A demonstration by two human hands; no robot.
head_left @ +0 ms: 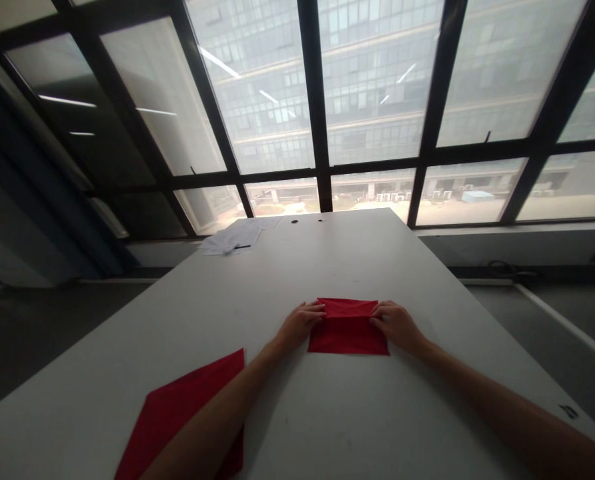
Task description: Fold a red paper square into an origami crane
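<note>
A small red sheet, paper or cloth, lies on the white table with a crosswise fold, its far part turned over toward me. My left hand is closed at the left end of the fold, its fingers over the edge. At the right end, my right hand pinches the folded edge between thumb and fingers. A larger red piece lies flat nearer to me on the left, partly hidden under my left forearm.
The long white table reaches toward tall windows. White papers with a dark pen-like item lie at its far left. A small black object is near the right edge. Dark cables rest beyond that side.
</note>
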